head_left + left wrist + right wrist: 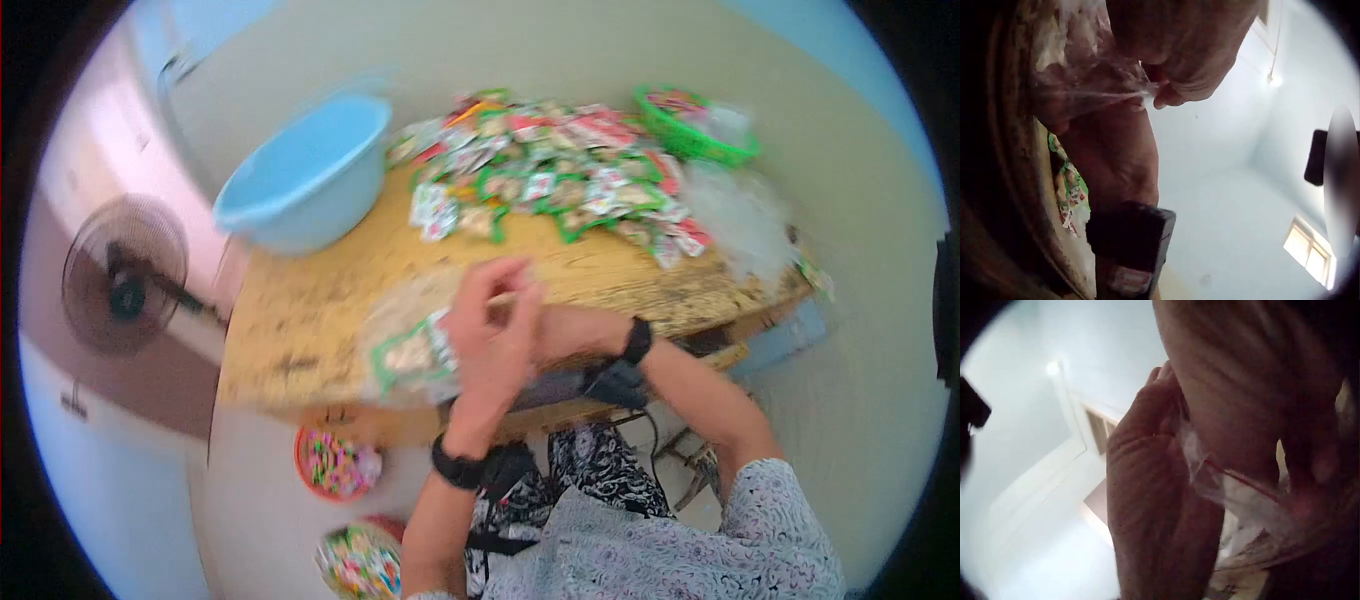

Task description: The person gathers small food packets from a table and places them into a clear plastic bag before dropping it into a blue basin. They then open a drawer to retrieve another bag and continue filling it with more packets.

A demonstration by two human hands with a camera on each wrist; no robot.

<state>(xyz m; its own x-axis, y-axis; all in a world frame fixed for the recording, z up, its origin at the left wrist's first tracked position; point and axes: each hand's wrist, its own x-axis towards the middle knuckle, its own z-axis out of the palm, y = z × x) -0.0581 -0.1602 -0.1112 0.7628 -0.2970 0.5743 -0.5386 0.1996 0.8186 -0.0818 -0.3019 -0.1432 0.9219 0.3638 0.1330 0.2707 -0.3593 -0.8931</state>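
Note:
A clear plastic bag (400, 355) lies near the table's front edge, with a green-edged packet (408, 354) showing through it. My left hand (485, 350) pinches the bag's gathered plastic, stretched into thin folds at the fingertips in the left wrist view. Crossing close behind it, my right hand (565, 332) grips the same bag lower down. In the right wrist view a red line runs along the bag's plastic (1241, 487) by the right fingers (1310, 494). The head view is blurred, and the hands partly cover each other.
A heap of small packets (560, 170) covers the back of the wooden table (310, 310). A blue basin (300, 190) stands at left, a green basket (690, 135) and loose clear bags (740, 220) at right. Filled containers, one a red-rimmed basket (300, 460), sit on the floor; a fan (125, 270) stands left.

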